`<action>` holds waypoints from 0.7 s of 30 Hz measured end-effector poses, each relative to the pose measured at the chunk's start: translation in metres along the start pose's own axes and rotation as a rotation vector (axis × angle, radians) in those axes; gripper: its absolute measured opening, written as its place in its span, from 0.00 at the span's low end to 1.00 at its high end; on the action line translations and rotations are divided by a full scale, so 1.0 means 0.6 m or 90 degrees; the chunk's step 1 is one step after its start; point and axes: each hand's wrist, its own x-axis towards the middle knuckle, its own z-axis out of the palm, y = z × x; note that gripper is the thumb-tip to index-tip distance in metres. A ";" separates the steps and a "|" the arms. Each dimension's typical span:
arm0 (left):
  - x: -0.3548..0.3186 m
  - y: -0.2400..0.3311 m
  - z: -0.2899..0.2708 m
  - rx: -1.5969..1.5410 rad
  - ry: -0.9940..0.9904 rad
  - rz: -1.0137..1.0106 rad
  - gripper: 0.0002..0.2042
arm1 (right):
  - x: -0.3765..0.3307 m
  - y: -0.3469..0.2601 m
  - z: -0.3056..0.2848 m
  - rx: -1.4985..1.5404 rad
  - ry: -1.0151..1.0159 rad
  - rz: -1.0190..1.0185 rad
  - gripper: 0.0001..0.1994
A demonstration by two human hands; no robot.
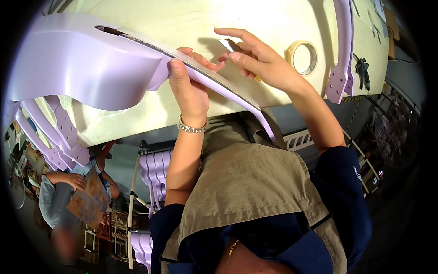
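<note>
Your left grip (189,91) clasps the neck (226,94) of the lilac guitar (91,59) near its body; your right grip (260,59) pinches a small flat metal piece (231,45), apart from the neck. The guitar's body is at the bench's (273,18) left, its neck slanting toward your apron (246,182). A tape roll (290,55) lies near your right wrist.
</note>
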 end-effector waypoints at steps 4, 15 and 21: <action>-0.001 0.003 0.001 0.007 0.013 -0.007 0.27 | -0.007 0.028 0.014 -0.009 -0.004 -0.148 0.28; -0.008 0.029 0.021 0.093 0.100 0.044 0.30 | -0.027 0.029 0.013 0.180 0.109 0.025 0.31; -0.039 0.008 0.008 0.124 0.023 0.001 0.26 | -0.038 0.007 -0.014 -0.173 0.374 -0.071 0.23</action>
